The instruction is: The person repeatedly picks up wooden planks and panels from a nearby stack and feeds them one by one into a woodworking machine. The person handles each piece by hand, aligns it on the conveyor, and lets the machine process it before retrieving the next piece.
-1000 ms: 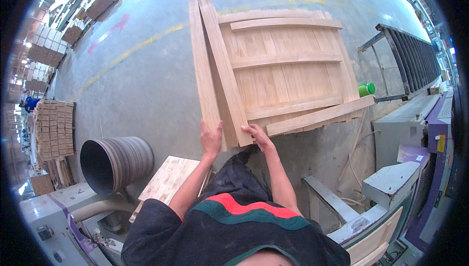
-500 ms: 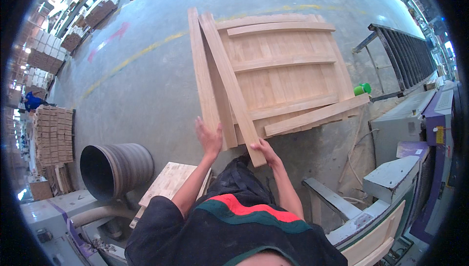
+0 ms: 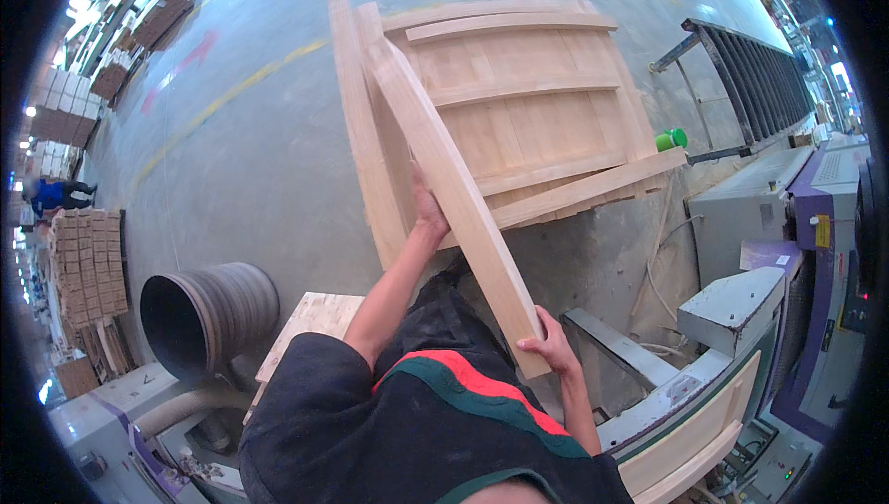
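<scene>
A long pale wooden board [image 3: 454, 194] slants from the far left of the stack down toward my body. My right hand [image 3: 556, 345] grips its near end, thumb on top. Around the board's left edge, about midway along, is my left hand [image 3: 429, 203]; part of its fingers is hidden by the wood. Beneath and beyond lies a stack of pale wooden boards [image 3: 519, 138], with several narrow strips across its top. A second long board [image 3: 356, 115] lies along the stack's left side. Another strip [image 3: 593, 189] rests askew on the near edge.
A large ribbed duct [image 3: 245, 305] opens at the left, beside a light wooden panel [image 3: 315, 314]. Grey and purple machinery [image 3: 741, 305] stands at the right. Farther back are a black slatted rack [image 3: 755, 83] and a green bottle-like object [image 3: 671, 139]. A person in blue [image 3: 56, 194] is far left.
The board has been lifted and drawn toward me, its near end swinging right with my right hand. My left hand has moved from the left-side board onto this one.
</scene>
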